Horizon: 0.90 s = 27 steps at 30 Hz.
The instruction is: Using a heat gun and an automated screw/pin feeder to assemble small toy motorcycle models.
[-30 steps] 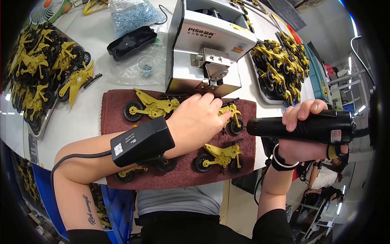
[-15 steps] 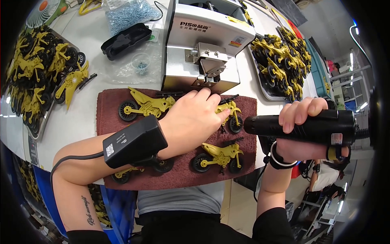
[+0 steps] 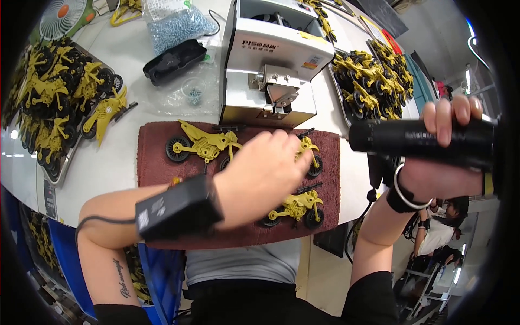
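Observation:
My left hand (image 3: 265, 176), slightly blurred, lies over a yellow toy motorcycle (image 3: 307, 147) at the right of the brown towel (image 3: 157, 211). Its fingers are bent around the toy, whose rear is hidden beneath them. Left of it stands another toy motorcycle (image 3: 206, 142), and a third toy motorcycle (image 3: 300, 206) lies nearer to me, partly behind my hand. Off the towel's right side, my right hand (image 3: 441, 173) is wrapped around a black electric screwdriver (image 3: 390, 136), held level with its tip toward the left. A black box with a cable (image 3: 179, 208) is strapped to my left wrist.
A silver screw-feeding machine (image 3: 265, 54) stands behind the towel. Trays of toy motorcycles stand left (image 3: 54, 92) and right (image 3: 368, 81). A bag of screws (image 3: 179, 27), a black plastic case (image 3: 174, 60) and a small clear cup (image 3: 193, 92) lie back left. A person (image 3: 441, 222) is at far right.
My right hand has moved the screwdriver to the right and slightly up, away from the toys. My left hand has shifted a little toward me and right, staying over the same motorcycle.

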Tool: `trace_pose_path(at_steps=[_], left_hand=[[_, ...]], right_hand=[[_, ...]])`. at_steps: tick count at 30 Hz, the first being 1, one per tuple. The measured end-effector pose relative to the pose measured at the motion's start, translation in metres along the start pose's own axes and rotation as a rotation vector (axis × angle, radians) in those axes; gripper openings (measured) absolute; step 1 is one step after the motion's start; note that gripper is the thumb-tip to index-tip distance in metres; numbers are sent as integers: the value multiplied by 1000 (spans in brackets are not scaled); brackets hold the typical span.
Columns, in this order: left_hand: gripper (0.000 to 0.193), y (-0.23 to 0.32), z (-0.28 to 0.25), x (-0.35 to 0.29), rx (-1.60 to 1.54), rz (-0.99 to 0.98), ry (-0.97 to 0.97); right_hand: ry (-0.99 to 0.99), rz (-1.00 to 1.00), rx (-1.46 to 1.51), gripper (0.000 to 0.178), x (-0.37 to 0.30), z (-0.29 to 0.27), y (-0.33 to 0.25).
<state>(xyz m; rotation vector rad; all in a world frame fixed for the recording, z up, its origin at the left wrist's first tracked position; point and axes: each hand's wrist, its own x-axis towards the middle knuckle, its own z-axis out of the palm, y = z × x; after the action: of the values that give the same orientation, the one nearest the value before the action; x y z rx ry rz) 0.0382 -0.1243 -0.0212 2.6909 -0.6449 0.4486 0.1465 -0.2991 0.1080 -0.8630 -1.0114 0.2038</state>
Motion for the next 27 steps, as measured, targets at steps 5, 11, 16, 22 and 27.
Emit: trace_pose_path(at_steps=[5,11,16,22,27], left_hand=[[49,57,-22,6,88,110,-165],[83,66,22,-2,-19,-99,-114],[84,57,43,-11,-115,-199,23],[79,57,43,-9,-78,-196,-8],[75,55,43,-10,-48,-199,-32]], right_hand=[[-104,73,80,75,35,8,16],[-316,84,68,87,50,17,53],[-351,112,80,91,53,20,64],[-254,153,111,92,50,24,72],[-322,172,86,91,53,22,78]])
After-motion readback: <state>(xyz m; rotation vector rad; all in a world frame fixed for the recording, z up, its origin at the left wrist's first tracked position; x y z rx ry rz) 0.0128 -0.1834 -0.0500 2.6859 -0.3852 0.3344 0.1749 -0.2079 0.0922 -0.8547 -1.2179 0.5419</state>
